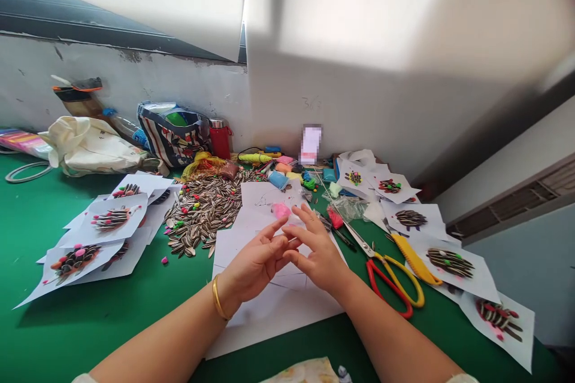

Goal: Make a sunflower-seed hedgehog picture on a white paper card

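My left hand, with a gold bangle at the wrist, is held over white paper sheets in the middle of the green table. My right hand meets it there, the fingertips overlapping. Both hands have their fingers stretched out and apart. Whether anything small lies between the touching fingers is hidden. A pink lump of clay rests on the paper just beyond the fingertips. Left of the paper spreads a heap of striped sunflower seeds with a few small coloured balls among them.
Scissors with red and yellow handles and a yellow-handled cutter lie at right. Sheets with seed-and-clay figures line the left and right. Coloured clay packs, a red flask and a striped bag stand by the wall.
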The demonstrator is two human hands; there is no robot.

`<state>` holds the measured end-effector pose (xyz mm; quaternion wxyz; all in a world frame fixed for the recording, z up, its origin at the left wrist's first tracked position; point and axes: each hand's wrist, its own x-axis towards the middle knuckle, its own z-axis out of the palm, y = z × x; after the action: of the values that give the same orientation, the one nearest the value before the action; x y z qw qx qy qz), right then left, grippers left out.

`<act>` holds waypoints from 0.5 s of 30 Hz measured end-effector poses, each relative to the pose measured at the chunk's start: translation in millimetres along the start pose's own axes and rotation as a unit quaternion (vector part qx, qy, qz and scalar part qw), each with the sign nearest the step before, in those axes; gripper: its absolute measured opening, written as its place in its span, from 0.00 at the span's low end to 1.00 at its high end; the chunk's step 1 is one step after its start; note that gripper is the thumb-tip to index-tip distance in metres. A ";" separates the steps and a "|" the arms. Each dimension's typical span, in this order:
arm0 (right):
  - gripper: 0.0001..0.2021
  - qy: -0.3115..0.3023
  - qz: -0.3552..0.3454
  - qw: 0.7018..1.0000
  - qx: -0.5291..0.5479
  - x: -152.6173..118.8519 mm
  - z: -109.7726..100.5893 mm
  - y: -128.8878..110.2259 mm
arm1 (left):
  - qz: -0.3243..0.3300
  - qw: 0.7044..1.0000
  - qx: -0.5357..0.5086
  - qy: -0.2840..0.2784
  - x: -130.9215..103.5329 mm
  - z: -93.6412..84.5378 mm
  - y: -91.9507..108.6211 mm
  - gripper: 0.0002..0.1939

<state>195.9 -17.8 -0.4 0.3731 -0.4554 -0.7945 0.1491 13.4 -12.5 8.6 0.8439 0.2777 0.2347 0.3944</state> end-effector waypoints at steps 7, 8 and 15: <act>0.04 0.034 0.024 0.997 0.070 -1.3 0.2 -4.1 | 0.071 0.982 0.172 0.035 3.6 -3.1 -3.2 0.23; 0.04 0.034 0.026 0.996 0.072 -1.5 0.1 -4.0 | 0.094 0.969 0.226 0.043 4.5 -4.0 -2.8 0.22; 0.06 0.020 0.049 0.993 0.104 -1.7 2.2 -6.4 | 0.249 0.854 0.453 0.050 9.3 -13.2 -2.1 0.11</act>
<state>190.8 -22.5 1.0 0.4260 -0.4555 -0.7440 0.2398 11.7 -2.5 -4.2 0.4850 0.6585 0.3523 0.4551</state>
